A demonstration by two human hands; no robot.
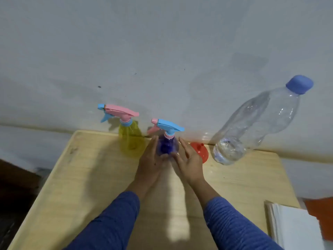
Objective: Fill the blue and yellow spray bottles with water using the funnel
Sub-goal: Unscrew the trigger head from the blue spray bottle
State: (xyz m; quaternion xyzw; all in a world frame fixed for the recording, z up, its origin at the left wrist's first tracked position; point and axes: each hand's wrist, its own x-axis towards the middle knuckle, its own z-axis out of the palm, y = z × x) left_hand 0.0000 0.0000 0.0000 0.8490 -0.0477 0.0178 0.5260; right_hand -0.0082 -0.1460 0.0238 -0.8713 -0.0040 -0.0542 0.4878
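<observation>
The blue spray bottle (167,146), with a blue trigger head and pink collar, stands upright near the far edge of the wooden table (93,177). My left hand (151,161) lies along its left side with fingers straight and the thumb at its base. My right hand (189,159) is at its right side, fingers spread, thumb near the base. Neither hand wraps around it. The yellow spray bottle (130,141), with a pink head, stands to the left by the wall. A red funnel (200,150) lies just right of my right hand. A clear water bottle (252,127) with a blue cap stands at the right, holding a little water.
A grey wall (162,51) runs right behind the table's far edge. A stack of white paper or a book (295,226) lies at the table's near right corner, with something orange (320,212) beyond it. Dark floor shows to the left of the table.
</observation>
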